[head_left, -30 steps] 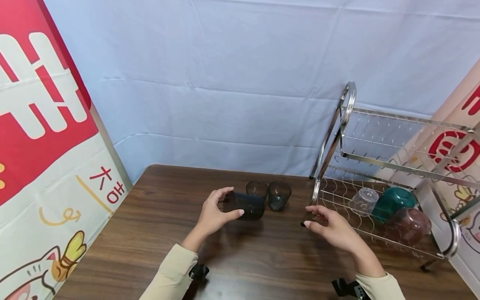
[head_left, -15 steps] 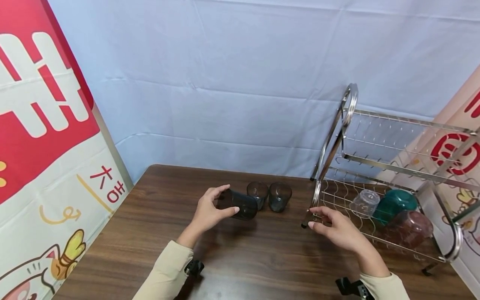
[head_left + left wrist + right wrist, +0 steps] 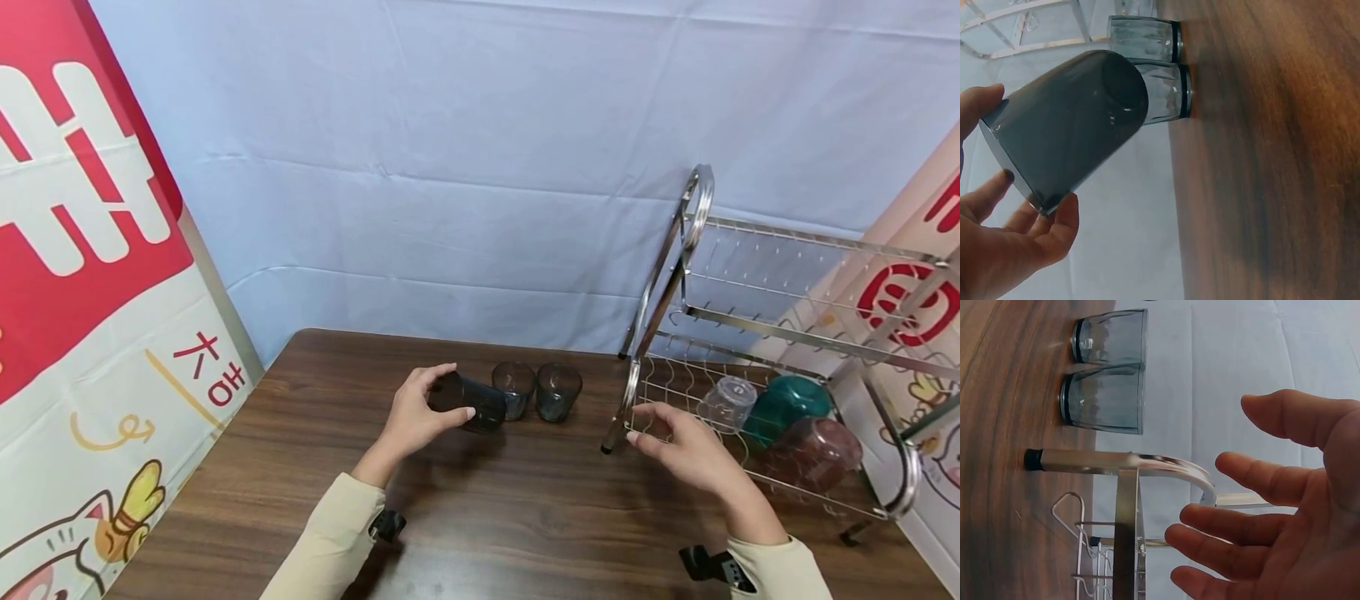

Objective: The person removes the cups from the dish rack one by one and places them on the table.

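Note:
My left hand [image 3: 414, 417] pinches a dark grey tumbler [image 3: 468, 402] by its rim end, thumb on one side and fingers on the other. The tumbler is tilted and held above the table, as the left wrist view [image 3: 1079, 125] shows. Just beyond it, two smoky clear glasses [image 3: 514, 385] [image 3: 558, 390] stand upright side by side on the wooden table [image 3: 480, 517]. My right hand [image 3: 686, 446] hovers by the near left leg of a metal dish rack [image 3: 628, 400]. Its fingers are relaxed and spread, with nothing in them.
On the rack's lower shelf lie a clear cup [image 3: 729, 403], a teal cup [image 3: 787, 407] and a reddish-brown cup [image 3: 821, 450]. A wire upper shelf [image 3: 810, 333] sits over them. A pale blue cloth [image 3: 450, 183] hangs behind the table.
My left hand has shifted left with the tumbler, drawing it from in front of the two glasses. My right hand has drifted slightly right. The glasses and rack stay put.

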`<state>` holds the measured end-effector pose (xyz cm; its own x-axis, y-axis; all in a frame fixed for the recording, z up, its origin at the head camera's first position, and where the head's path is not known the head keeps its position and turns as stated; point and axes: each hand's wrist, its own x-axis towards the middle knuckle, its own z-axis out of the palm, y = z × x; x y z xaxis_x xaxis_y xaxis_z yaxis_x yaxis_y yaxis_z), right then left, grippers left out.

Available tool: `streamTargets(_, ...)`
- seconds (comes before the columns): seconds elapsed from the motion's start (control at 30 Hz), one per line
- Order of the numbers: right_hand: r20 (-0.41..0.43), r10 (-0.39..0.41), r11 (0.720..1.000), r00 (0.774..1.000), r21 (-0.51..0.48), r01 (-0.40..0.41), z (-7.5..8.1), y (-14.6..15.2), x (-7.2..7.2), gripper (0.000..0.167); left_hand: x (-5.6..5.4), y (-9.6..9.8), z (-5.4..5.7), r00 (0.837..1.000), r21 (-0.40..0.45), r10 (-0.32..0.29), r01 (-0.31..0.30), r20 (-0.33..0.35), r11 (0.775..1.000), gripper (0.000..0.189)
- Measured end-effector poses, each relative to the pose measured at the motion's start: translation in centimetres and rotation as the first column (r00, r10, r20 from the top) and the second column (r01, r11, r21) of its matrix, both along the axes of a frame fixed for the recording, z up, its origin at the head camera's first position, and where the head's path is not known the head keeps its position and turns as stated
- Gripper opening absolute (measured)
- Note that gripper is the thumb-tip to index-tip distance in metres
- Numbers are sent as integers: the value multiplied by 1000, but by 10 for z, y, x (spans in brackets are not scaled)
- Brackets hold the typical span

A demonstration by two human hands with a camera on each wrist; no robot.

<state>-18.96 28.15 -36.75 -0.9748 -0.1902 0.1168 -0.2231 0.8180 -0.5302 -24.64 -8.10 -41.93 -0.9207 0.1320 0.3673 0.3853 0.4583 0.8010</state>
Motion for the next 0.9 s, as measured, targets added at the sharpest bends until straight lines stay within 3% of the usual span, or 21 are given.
streamTargets(0.3,50,48,995,998,82,-52,4,8,-7,43,-6,4,1,1000,-61,5,-5,-4,998,66)
streamTargets(0.9,85,39,972,996,226,-58,14,26,-24,49,-24,12,4,1000,-126,14,-14,-3,992,62)
